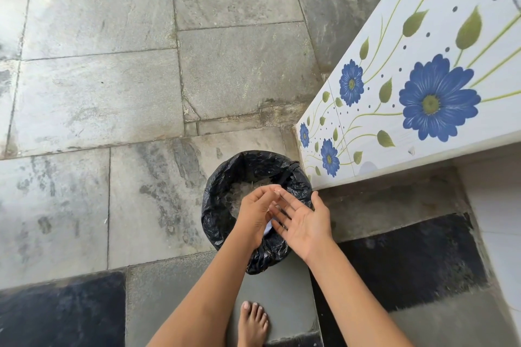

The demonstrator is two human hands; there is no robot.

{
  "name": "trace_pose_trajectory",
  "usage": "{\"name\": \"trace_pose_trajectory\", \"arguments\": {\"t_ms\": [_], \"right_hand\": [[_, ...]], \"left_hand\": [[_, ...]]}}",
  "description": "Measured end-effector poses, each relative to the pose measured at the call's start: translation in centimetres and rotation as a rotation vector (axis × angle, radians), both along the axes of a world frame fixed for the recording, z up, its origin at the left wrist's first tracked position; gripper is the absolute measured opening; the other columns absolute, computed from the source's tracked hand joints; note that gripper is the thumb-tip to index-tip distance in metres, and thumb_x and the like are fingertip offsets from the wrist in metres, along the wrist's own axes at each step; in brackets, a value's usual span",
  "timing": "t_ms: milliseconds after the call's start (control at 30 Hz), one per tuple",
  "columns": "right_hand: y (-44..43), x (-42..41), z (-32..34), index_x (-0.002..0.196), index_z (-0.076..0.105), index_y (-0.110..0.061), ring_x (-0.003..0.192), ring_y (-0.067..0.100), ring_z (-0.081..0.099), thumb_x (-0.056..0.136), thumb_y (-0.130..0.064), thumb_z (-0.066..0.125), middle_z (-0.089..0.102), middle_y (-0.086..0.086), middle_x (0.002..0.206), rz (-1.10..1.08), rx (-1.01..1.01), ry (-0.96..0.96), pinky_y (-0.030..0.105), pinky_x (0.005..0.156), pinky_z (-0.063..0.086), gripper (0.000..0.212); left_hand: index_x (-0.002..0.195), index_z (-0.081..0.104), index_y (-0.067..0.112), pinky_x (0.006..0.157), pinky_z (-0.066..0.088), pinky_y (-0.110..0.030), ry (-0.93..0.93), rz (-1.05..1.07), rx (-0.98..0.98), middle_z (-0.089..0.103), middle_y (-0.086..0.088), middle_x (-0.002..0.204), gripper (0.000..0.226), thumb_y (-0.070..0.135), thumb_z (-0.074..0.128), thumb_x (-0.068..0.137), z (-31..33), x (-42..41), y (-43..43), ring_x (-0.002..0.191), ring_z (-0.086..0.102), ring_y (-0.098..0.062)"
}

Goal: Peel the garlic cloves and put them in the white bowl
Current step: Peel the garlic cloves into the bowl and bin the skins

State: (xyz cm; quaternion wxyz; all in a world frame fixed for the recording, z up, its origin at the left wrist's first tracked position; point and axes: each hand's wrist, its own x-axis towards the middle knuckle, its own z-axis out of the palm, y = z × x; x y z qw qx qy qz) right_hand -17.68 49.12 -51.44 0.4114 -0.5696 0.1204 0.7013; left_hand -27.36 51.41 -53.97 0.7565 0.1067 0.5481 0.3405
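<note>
No garlic clove and no white bowl are in the view, so I cannot say where they stand. What belongs to the task here is only the pale, thin scraps (243, 191) directly under the grip, and I judge them to be garlic skins.

The right hand (306, 221) is open, with the palm up and the fingers straight, and it holds nothing that I can see. The left hand (253, 215) shows its back to the camera. Its fingers bend toward the fingertips of the right hand and touch them. It is not possible to tell if this grip pinches a small scrap or is empty.

Both hands hang above the bin (222, 222), which is lined with a black plastic bag. To the right of the grip is a tiled ledge with blue flowers (423, 45). Around the bin is the grey stone floor (98, 93), and near the person is a bare foot (253, 324).

I think the step is to brush the skins off the hands. The right hand reaches over the right rim of the bin, so skins from it may fall on the floor. Also, thin skins may stay stuck to the fingers and later come into the bowl with the cloves.
</note>
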Motion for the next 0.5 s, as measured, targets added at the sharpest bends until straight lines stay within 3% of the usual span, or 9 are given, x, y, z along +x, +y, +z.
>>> {"name": "trace_pose_trajectory", "arguments": {"t_ms": [133,233,300,400,500], "right_hand": [[-0.2,-0.6,-0.3,0.112,0.065,-0.015,0.098,0.020,0.057,0.097,-0.054,0.012,0.065,0.006,0.113,0.037,0.039,-0.007,0.034,0.079,0.043,0.068],[-0.5,-1.4,-0.4,0.114,0.062,-0.014,0.094,0.017,0.058,0.097,-0.054,0.009,0.065,0.005,0.111,0.140,0.033,-0.028,0.029,0.073,0.042,0.068],[-0.8,-1.6,-0.7,0.120,0.060,-0.014,0.095,0.016,0.057,0.097,-0.054,0.011,0.064,0.002,0.114,0.125,0.026,-0.024,0.029,0.074,0.041,0.067],[-0.7,-0.9,-1.1,0.127,0.057,-0.011,0.100,0.016,0.054,0.097,-0.054,0.013,0.061,0.000,0.122,0.051,0.009,-0.038,0.030,0.078,0.040,0.068],[-0.3,-0.6,-1.2,0.131,0.053,-0.007,0.102,0.020,0.055,0.096,-0.057,0.014,0.058,0.007,0.128,0.012,-0.014,-0.039,0.032,0.083,0.041,0.073]], "left_hand": [[0.071,0.057,0.012,0.043,0.039,-0.019,0.099,-0.028,-0.101,0.051,-0.001,0.056,0.019,0.009,0.052,0.089,0.3,0.5,0.6,0.047,0.047,-0.012],[0.066,0.047,0.014,0.048,0.031,-0.024,0.247,-0.080,-0.215,0.040,-0.004,0.056,0.026,0.029,0.057,0.086,-0.4,0.6,1.2,0.048,0.038,-0.017],[0.068,0.051,0.013,0.053,0.036,-0.027,0.245,-0.097,-0.213,0.048,-0.002,0.059,0.035,0.040,0.059,0.088,-0.4,0.3,1.5,0.051,0.044,-0.018],[0.084,0.067,0.017,0.072,0.048,-0.029,0.279,-0.082,-0.069,0.068,0.002,0.083,0.036,0.039,0.043,0.099,-0.4,-0.5,1.4,0.079,0.062,-0.016],[0.111,0.065,0.025,0.096,0.043,-0.021,0.638,-0.184,0.444,0.064,0.010,0.114,0.029,0.029,0.039,0.099,-0.3,-1.8,-0.8,0.111,0.056,-0.005]]}}
